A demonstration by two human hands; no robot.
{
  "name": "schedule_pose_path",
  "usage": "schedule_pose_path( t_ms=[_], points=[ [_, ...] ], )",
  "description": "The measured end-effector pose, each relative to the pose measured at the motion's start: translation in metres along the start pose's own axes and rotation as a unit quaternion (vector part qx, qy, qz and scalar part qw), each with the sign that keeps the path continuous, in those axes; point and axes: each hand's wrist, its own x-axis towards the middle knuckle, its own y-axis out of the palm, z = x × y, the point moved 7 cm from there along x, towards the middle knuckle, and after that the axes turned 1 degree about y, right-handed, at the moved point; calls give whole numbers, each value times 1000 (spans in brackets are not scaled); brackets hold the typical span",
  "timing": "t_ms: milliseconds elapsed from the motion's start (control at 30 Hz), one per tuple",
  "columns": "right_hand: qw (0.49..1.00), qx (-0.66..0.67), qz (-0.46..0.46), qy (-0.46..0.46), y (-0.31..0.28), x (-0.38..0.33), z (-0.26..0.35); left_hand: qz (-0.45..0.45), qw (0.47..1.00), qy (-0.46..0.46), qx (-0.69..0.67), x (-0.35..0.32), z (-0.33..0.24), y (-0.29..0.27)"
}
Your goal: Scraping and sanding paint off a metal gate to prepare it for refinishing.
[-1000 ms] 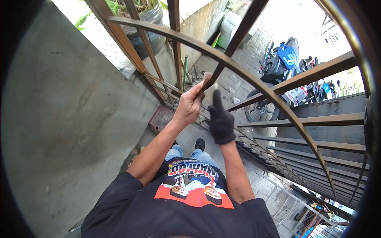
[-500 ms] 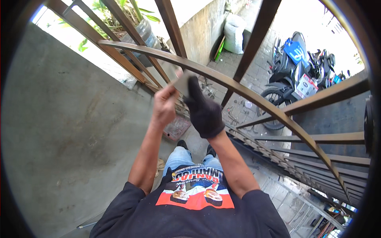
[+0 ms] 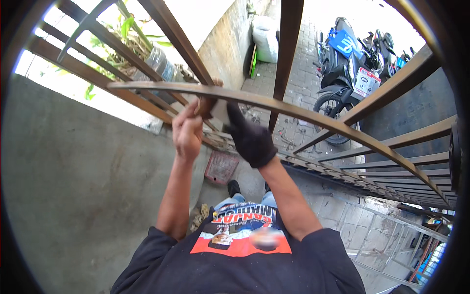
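Note:
My bare left hand [image 3: 187, 134] is closed on a small brown sheet [image 3: 207, 106], perhaps folded sandpaper. The sheet is blurred and sits against the underside of a curved brown metal bar [image 3: 264, 102]. My right hand [image 3: 252, 140], in a black glove, is just right of the sheet and below the same bar. Its fingers point up toward the bar but are smeared, so their grip is unclear. The bar crosses several upright brown bars [image 3: 286, 49] of a metal gate or fence.
A grey wall [image 3: 83, 181] stands at my left. Beyond the bars are a potted plant [image 3: 159, 63], a white sack [image 3: 266, 39] and parked motorbikes [image 3: 342, 73]. By my feet lies a reddish box-like object [image 3: 220, 166]. A metal frame [image 3: 377, 235] lies at lower right.
My left hand has moved left and slightly down, away from the gloved right hand. The sheet, pale and held up between both hands before, now shows brown by the left fingers. The view has shifted.

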Motion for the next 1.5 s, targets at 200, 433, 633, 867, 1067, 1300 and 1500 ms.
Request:
schedule_pose_path(
  t_ms=[200, 433, 633, 867, 1067, 1300, 1500],
  points=[
    [999, 2, -25, -20, -7, 4, 16, 91, 995, 46, -7, -5, -11, 26],
    [996, 39, -84, -5, 7, -19, -19, 53, 998, 19, -14, -3, 16, 24],
    [1000, -10, 16, 0, 0, 9, 3, 85, 992, 49, -78, 5, 1, 29],
    [994, 4, -60, -89, -8, 22, 26, 79, 989, 55, -108, 5, -3, 26],
    [1000, 8, -14, 9, 8, -8, -14, 59, 997, 30, -47, -4, 35, 16],
    [999, -24, -7, -35, -7, 11, 18, 95, 988, 89, -82, 5, 4, 37],
    [995, -61, -46, -64, -7, 26, 25, 90, 989, 45, -106, 2, 22, 7]
  ],
)
